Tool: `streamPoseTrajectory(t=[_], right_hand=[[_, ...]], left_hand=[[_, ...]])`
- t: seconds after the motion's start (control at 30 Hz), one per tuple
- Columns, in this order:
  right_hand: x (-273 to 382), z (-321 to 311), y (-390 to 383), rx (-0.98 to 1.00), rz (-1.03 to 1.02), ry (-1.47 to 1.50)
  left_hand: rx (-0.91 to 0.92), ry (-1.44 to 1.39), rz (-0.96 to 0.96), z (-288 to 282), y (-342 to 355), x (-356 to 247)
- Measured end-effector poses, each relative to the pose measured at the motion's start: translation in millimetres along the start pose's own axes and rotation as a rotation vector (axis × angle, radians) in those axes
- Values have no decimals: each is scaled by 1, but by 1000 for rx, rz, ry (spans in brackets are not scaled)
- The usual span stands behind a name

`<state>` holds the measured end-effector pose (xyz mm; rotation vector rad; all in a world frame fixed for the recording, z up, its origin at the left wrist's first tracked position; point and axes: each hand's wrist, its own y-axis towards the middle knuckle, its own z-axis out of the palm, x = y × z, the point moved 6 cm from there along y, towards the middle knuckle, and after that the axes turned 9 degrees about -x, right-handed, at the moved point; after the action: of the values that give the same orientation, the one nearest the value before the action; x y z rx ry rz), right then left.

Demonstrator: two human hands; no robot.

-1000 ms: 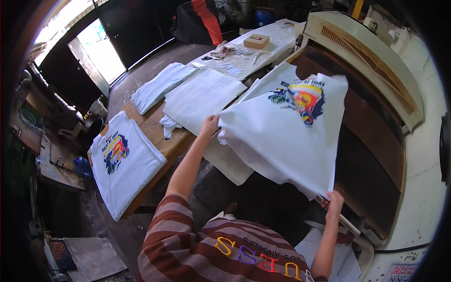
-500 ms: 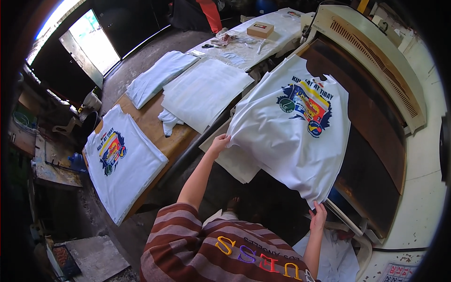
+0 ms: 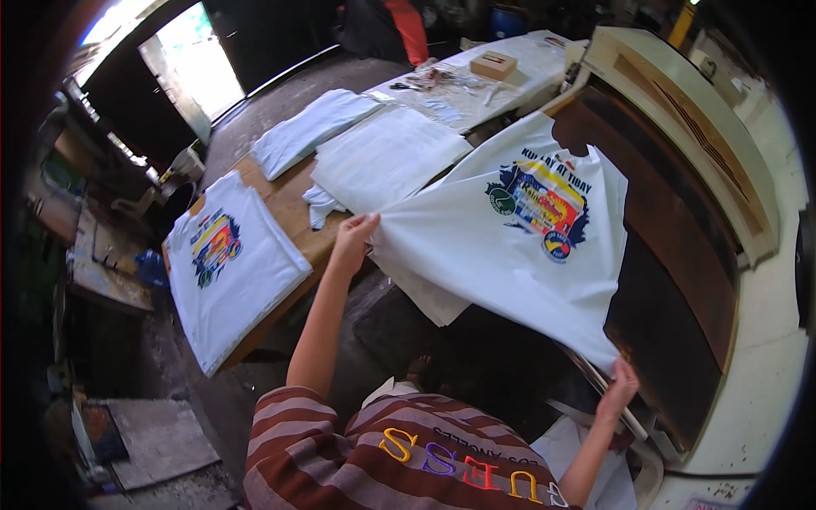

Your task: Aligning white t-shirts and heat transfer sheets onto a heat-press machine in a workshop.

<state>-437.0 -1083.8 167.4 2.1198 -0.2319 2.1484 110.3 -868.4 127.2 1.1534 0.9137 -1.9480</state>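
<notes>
A white shirt panel (image 3: 501, 263) with a colourful printed logo is stretched between my two hands over the dark platen (image 3: 671, 289) of a cream heat press (image 3: 705, 127). My left hand (image 3: 353, 234) pinches its left corner beside a wooden table (image 3: 306, 242). My right hand (image 3: 620, 382) pinches its lower right corner at the press's front edge. On the table are a pile of printed white shirts (image 3: 229, 323), a folded pile of pale fabric (image 3: 297, 136) and a stack of white sheets (image 3: 391, 153).
Further back stands a plastic-covered table (image 3: 535, 93) with a cardboard box (image 3: 493, 65) and scissors (image 3: 404, 86). A blue barrel (image 3: 508, 19) stands behind it. An open doorway (image 3: 204, 55) is at the back left. A blue water jug (image 3: 150, 268) is on the left.
Since half a second ago my left hand has moved up and left, pulling the shirt wider, and my right hand has shifted right. Both still grip the fabric.
</notes>
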Motion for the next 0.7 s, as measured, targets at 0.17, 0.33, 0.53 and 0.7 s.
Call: streamPoseTrajectory(t=[0.17, 0.33, 0.53, 0.7], right_hand=[[112, 51, 14, 316, -381, 45], [179, 150, 3, 545, -552, 168], [250, 251, -21, 880, -597, 559], [224, 389, -119, 1225, -193, 362]], left_hand=[[-168, -403, 469, -36, -133, -159], [-436, -138, 796, -125, -277, -240], [-803, -96, 1175, -117, -433, -287], [-977, 74, 884, -210, -462, -270]])
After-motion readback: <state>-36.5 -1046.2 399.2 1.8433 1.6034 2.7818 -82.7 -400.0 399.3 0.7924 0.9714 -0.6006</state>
